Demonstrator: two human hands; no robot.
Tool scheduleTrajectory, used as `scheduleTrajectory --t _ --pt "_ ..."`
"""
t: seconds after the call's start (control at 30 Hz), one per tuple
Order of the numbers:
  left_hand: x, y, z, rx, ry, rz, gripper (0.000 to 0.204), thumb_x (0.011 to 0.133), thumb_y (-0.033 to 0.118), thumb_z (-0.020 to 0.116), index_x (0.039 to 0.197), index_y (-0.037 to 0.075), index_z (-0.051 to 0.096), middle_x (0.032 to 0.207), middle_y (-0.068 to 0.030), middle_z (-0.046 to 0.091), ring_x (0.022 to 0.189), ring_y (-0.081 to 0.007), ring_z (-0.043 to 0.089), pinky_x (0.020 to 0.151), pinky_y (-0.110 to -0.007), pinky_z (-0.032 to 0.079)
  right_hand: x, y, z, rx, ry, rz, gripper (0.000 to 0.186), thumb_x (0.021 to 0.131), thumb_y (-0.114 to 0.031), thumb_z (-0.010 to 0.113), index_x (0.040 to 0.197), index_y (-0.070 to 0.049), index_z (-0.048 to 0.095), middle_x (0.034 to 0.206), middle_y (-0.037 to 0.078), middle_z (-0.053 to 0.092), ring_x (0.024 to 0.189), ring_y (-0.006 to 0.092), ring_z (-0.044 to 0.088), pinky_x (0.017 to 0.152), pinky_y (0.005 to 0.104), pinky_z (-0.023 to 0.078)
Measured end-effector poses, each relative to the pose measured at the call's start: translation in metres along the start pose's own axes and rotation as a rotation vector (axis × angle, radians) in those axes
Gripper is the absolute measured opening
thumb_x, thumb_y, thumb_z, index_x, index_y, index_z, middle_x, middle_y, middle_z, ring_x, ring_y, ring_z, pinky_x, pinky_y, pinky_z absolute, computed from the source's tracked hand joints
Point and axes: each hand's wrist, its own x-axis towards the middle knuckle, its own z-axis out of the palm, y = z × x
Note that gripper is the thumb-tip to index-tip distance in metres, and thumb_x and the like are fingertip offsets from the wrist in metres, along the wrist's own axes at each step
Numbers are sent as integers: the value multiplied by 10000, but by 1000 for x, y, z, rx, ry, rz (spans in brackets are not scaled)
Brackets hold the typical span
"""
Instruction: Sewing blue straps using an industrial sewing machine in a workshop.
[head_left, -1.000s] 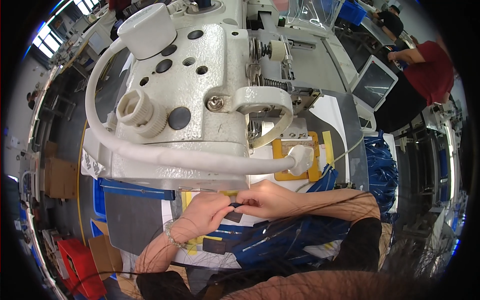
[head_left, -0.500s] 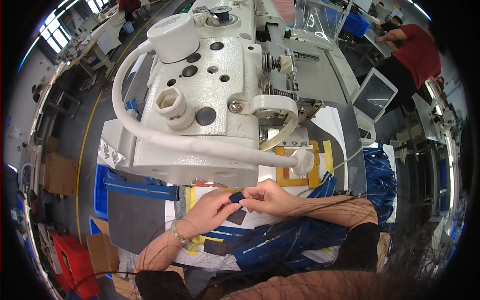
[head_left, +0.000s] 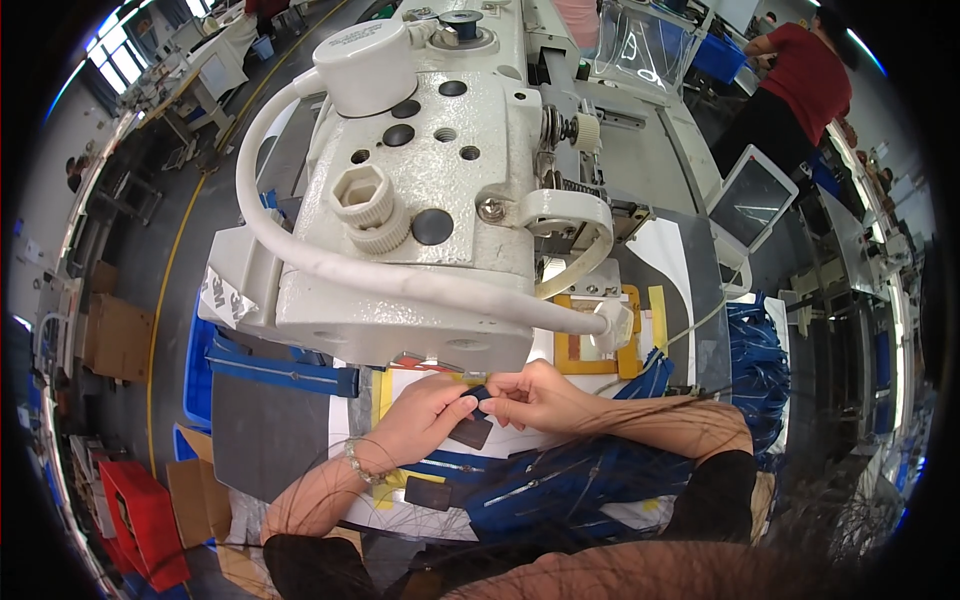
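My left hand (head_left: 425, 412) and my right hand (head_left: 537, 396) meet just below the front of a white sewing machine (head_left: 425, 190). Between their thumbs and fingers they pinch a small dark blue fabric piece (head_left: 478, 393), partly covered by the fingertips. A dark rectangular patch (head_left: 470, 433) lies right under the hands, and another dark patch (head_left: 428, 493) rests nearer me. Blue fabric strips with zippers (head_left: 550, 480) spread over the table below my right forearm.
A yellow clamp frame (head_left: 630, 345) sits right of the machine head. Blue zipper strips lie at left (head_left: 285, 374), and a blue bundle (head_left: 757, 360) hangs at right. Beyond stand a screen (head_left: 752, 200) and a person in a red top (head_left: 800, 85). Cardboard boxes (head_left: 118, 338) stand at left.
The view has shifted slightly, so the machine appears a little farther right. Both hands still pinch the small blue piece, its angle slightly changed. The person in red stands more upright.
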Motion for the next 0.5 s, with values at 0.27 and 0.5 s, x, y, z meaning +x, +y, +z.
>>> scheduleTrajectory --t 0.27,0.5 --pt "3 6 0 143 55 100 248 894 161 466 705 1 456 673 -152 465 679 -332 474 646 -393 378 0 -2 1 12 11 -37 240 896 -140 557 698 -17 496 587 -10 512 528 31 468 473 198 375" --pt "3 3 3 189 119 198 228 882 150 480 704 9 470 638 -134 466 636 -323 470 630 -384 378 -1 -5 1 -62 30 -4 239 891 -117 559 686 -14 491 583 -15 500 545 26 439 486 206 354"
